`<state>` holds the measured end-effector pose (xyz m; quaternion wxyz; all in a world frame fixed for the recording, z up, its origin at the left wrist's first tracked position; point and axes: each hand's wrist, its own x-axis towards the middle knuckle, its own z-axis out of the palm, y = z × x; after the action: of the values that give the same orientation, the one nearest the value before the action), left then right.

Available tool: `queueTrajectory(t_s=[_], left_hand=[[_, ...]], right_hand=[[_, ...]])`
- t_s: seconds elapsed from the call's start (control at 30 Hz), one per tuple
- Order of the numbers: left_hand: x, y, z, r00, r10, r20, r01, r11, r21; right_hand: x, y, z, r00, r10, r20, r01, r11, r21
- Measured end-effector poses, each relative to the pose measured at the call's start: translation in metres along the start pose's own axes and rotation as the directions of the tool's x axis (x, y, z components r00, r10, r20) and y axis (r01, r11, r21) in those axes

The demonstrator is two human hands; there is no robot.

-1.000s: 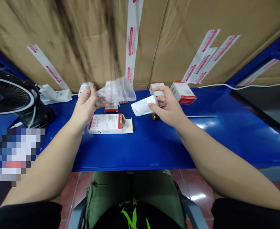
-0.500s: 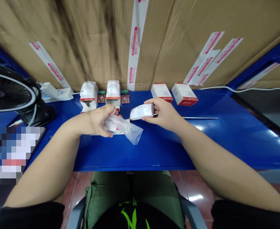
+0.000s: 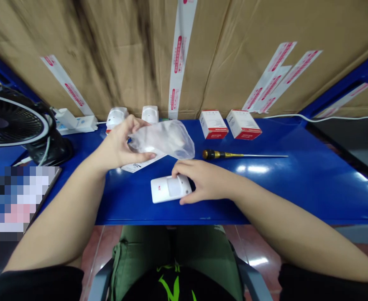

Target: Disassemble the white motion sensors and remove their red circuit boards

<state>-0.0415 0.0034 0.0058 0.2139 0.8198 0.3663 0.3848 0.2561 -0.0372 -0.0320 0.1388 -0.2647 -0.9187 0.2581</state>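
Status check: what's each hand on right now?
Left hand holding clear plastic bag. Right hand on white motion sensor. Screwdriver beyond, not touching.

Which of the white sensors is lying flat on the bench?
The front sensor, with the right hand on it; the other two sensors stand upright at the back.

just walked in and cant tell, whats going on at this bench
A person at a blue metal bench holds a clear plastic bag in the left hand. The right hand holds a white motion sensor lying on the bench. Two more white sensors stand at the back, near two red-and-white boxes and a screwdriver.
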Motion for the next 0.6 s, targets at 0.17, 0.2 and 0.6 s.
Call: queueTrajectory(t_s=[0.17, 0.2, 0.6], left_hand=[[0.002, 0.001, 0.026, 0.985, 0.022, 0.171, -0.023, 1.000, 0.005], [0.001, 0.001, 0.030, 0.982, 0.019, 0.186, -0.021, 1.000, 0.011], [-0.004, 0.008, 0.044, 0.974, 0.112, 0.195, -0.124, 0.991, 0.054]], right_hand=[[-0.009, -0.010, 0.006, 0.989, -0.150, 0.001, 0.148, 0.976, -0.163], [-0.011, -0.010, 0.005, 0.977, -0.213, -0.027, 0.206, 0.964, -0.166], [-0.003, 0.003, 0.000, 0.673, -0.151, -0.724, -0.026, 0.973, -0.228]])
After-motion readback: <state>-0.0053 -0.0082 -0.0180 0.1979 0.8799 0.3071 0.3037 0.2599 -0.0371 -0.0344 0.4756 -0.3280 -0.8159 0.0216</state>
